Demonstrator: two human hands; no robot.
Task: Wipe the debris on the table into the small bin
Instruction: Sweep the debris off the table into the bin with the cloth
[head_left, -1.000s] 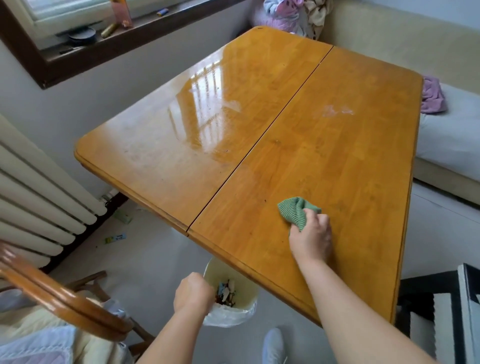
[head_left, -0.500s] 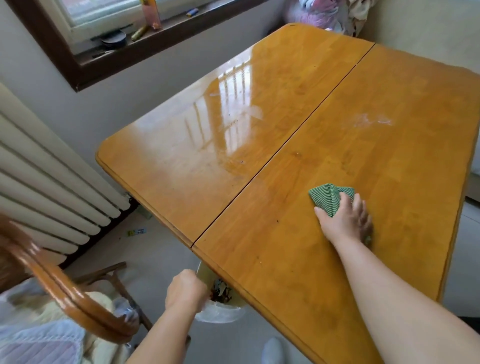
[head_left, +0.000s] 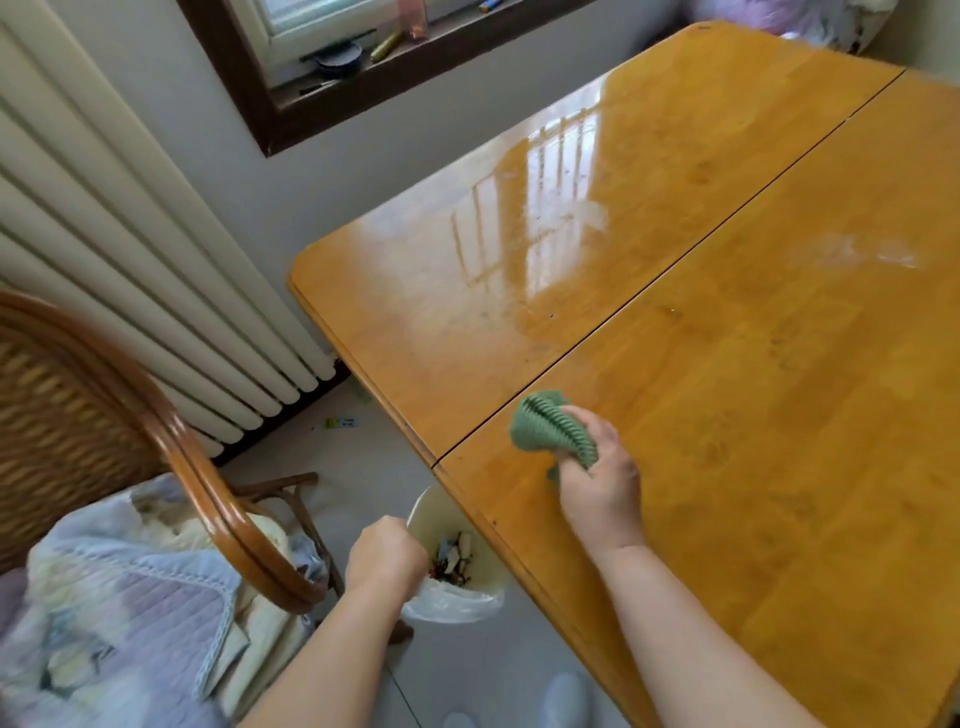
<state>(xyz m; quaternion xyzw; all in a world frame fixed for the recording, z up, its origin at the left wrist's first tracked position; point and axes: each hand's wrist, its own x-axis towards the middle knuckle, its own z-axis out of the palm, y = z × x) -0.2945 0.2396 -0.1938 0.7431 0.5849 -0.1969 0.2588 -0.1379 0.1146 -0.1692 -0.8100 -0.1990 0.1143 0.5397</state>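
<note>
A glossy wooden table (head_left: 753, 322) fills the right of the head view, with a seam running across it. My right hand (head_left: 597, 478) grips a bunched green cloth (head_left: 545, 428) on the tabletop, close to the near-left edge beside the seam. Just below that edge, my left hand (head_left: 384, 558) holds the rim of a small cream bin (head_left: 431, 512) lined with a clear plastic bag. Scraps of debris (head_left: 452, 564) lie inside the bin. A few tiny specks (head_left: 672, 310) dot the tabletop farther in.
A rattan chair (head_left: 171, 457) with bedding (head_left: 114, 597) on it stands at the lower left. A white radiator (head_left: 130, 249) lines the wall under the window sill (head_left: 363, 67), which carries small items. A small wrapper (head_left: 341, 422) lies on the floor. Pale smears (head_left: 852, 252) mark the far table.
My right hand has dragged the cloth toward the near-left table edge and bunched it up. The view swung left. My left hand stays on the bin's rim.
</note>
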